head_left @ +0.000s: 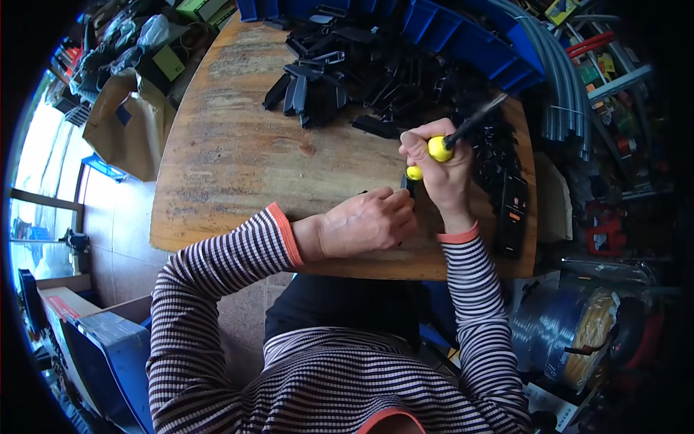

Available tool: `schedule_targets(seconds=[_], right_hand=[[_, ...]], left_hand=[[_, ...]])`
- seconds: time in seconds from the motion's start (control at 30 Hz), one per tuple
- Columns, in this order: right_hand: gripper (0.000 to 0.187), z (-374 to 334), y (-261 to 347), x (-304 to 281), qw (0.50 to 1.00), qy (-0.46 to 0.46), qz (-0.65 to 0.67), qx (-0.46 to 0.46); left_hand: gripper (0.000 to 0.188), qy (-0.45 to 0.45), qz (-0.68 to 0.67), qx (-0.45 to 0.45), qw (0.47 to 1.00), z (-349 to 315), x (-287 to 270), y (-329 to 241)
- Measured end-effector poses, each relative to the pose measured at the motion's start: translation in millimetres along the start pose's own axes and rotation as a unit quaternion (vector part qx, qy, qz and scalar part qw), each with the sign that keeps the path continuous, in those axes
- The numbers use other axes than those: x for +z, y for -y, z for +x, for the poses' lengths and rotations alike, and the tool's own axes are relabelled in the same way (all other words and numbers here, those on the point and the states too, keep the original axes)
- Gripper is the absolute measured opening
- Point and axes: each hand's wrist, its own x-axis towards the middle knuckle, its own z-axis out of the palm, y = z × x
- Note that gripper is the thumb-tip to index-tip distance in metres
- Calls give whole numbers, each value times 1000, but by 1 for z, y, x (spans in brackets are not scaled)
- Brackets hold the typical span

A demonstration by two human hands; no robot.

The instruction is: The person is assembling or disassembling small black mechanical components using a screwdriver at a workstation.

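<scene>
My right hand is closed round a screwdriver with a yellow and black handle. Its dark shaft points away to the upper right, blurred at the tip, and the yellow butt end is turned toward my left hand. Close beside it, near the front of the wooden table, my left hand is closed with its fingers curled. Small dark bits show at the edges of those fingers; what they hold is mostly hidden. Beyond both hands lies a heap of black plastic parts.
Blue plastic bins line the table's far edge. A black device-like box lies at the right edge. Grey tubing and wrapped coils stand to the right. A paper bag and a blue crate stand to the left.
</scene>
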Motion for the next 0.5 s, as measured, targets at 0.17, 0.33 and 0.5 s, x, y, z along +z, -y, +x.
schedule_targets(seconds=[0.17, 0.33, 0.5], right_hand=[[7, 12, 20, -67, 989, -136, -65, 1], [8, -1, 8, -118, 826, -37, -548, 130], [20, -17, 2, -152, 841, -54, -523, 128]], left_hand=[[31, -160, -10, 35, 986, 23, 3, 11], [27, -201, -211, -1, 957, 52, 0, 40], [22, -197, -684, -343, 613, 97, -66, 89]])
